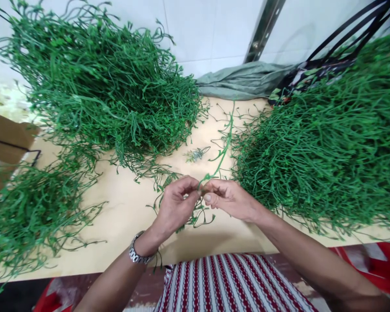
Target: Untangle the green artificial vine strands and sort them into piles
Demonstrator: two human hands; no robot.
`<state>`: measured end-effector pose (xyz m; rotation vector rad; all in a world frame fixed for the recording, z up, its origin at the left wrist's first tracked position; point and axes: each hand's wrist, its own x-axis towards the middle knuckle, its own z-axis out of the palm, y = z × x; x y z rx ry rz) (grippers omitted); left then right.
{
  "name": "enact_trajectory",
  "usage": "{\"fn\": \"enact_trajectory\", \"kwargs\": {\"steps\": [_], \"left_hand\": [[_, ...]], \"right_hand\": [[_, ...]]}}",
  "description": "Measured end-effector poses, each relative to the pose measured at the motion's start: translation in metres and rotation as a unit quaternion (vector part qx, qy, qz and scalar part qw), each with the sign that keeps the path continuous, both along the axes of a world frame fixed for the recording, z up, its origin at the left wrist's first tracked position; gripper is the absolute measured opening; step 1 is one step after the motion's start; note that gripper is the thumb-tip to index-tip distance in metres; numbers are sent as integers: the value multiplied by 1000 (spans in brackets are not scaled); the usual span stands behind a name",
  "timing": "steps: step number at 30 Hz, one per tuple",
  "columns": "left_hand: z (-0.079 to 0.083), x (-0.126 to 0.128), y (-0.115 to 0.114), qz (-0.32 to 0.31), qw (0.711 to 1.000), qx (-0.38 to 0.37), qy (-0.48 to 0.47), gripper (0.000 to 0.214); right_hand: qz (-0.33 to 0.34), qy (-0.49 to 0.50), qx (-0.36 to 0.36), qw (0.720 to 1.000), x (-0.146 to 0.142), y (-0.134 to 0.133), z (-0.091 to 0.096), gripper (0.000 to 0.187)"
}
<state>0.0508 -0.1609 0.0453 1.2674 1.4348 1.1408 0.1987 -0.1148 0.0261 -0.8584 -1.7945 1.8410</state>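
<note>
Over the front of the table, my left hand [177, 203] pinches the lower end of a thin green plastic stem [226, 145] between thumb and fingertips. My right hand [230, 198] meets it there, its thumb and forefinger closed at the same end. Beyond my hands the stem runs up and away, with small side shoots along it. Exactly what lies between the right fingertips is hidden. A few loose green sprigs [201, 216] lie beneath and between my hands.
Large heaps of green stems rise at the left [117, 91] and right [328, 147], with a smaller pile [35, 212] at front left. A small pale-tipped sprig [196, 154] lies mid-table [126, 216]. Behind are a grey-green cloth [243, 80] and black curved bars [347, 32]; a cardboard box [8, 143] stands left.
</note>
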Motion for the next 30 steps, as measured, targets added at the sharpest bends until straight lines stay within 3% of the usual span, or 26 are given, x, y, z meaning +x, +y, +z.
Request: {"fn": "enact_trajectory", "kwargs": {"steps": [3, 7, 12, 17, 20, 23, 26, 30], "left_hand": [[-1, 2, 0, 0, 999, -13, -35, 7], [-3, 2, 0, 3, 997, -30, -74, 6], [0, 0, -4, -45, 999, 2, -4, 4], [-2, 1, -4, -43, 998, 38, 38, 6], [-7, 0, -4, -26, 999, 11, -30, 11], [-9, -2, -4, -29, 989, -27, -143, 16], [-5, -3, -5, -52, 961, -65, -265, 17], [1, 0, -6, -67, 926, -99, -359, 19]], "right_hand": [[-33, 18, -22, 999, -3, -3, -3, 21], [-52, 10, 19, 998, -3, -6, -6, 17], [-26, -9, 59, 998, -1, -6, -6, 8], [-34, -120, 226, 966, 0, -4, 4, 8], [-7, -147, 279, 949, 1, -3, 12, 17], [31, -87, 240, 966, 3, -1, 14, 21], [58, 3, 161, 985, 5, 1, 13, 18], [92, 90, 73, 989, 7, 4, 8, 21]]}}
